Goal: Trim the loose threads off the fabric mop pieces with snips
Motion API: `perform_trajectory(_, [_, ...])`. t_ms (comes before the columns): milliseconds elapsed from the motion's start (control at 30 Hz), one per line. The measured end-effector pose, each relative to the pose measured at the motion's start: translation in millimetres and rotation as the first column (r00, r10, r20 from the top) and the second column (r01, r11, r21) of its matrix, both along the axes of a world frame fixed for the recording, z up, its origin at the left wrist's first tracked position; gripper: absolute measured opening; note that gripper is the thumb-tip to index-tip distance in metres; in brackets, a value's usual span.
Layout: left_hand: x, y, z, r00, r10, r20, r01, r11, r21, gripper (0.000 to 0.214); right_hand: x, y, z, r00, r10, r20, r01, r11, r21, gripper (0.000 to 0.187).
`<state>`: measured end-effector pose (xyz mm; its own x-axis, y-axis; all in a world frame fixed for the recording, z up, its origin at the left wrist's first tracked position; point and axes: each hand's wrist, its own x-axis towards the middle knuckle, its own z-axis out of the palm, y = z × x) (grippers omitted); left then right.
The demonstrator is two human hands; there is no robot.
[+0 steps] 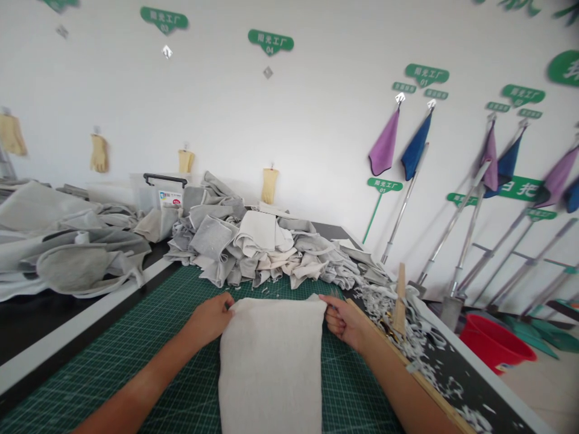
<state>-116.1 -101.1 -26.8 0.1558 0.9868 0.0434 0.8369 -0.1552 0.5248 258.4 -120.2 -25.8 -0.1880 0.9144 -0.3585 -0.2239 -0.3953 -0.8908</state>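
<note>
A long pale grey piece of fabric lies over the green cutting mat, its near end running out of the bottom of the view. My left hand pinches the fabric's far left corner between thumb and fingers. At the far right corner, my right hand grips the cloth with its fingers curled. The far edge between both hands is stretched nearly straight. Just beyond it is a heap of grey and off-white fabric pieces.
More grey fabric is piled at left, near a clear storage box. Along the right edge lie wooden strips and shredded scraps. A red bucket and mops stand on the floor at right. Gloves and cloths hang on the wall.
</note>
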Motion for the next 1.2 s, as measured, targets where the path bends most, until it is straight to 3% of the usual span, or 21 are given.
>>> perform_trajectory(500, [0.9,0.5,-3.1,1.000,-0.019,0.011,0.019,1.000,0.025,0.013,2.0,1.9,-1.8,0.993,-0.037,-0.111,0.035,0.999,-0.019,0.058])
perform_trajectory(700, [1.5,2.4,-4.5,1.000,-0.021,0.003,0.021,0.999,0.027,0.014,-2.7,1.5,-3.8,0.985,-0.107,-0.134,0.114,0.992,0.045,0.043])
perform_trajectory(867, [2.7,1.7,-3.4,1.000,-0.024,-0.013,0.025,0.999,0.021,0.014,-1.7,1.5,-2.6,0.988,-0.083,-0.128,0.089,0.995,0.038,0.039])
perform_trajectory(1067, [4.7,1.1,-2.5,0.999,-0.037,-0.025,0.038,0.999,0.034,0.013,2.8,-0.2,5.4,0.991,0.040,-0.124,-0.042,0.999,-0.008,0.048])
perform_trajectory(1200, [4.0,1.3,-3.5,0.999,-0.042,-0.016,0.042,0.999,0.029,0.011,1.5,1.9,3.2,0.998,-0.005,-0.069,0.007,1.000,0.029,0.059])
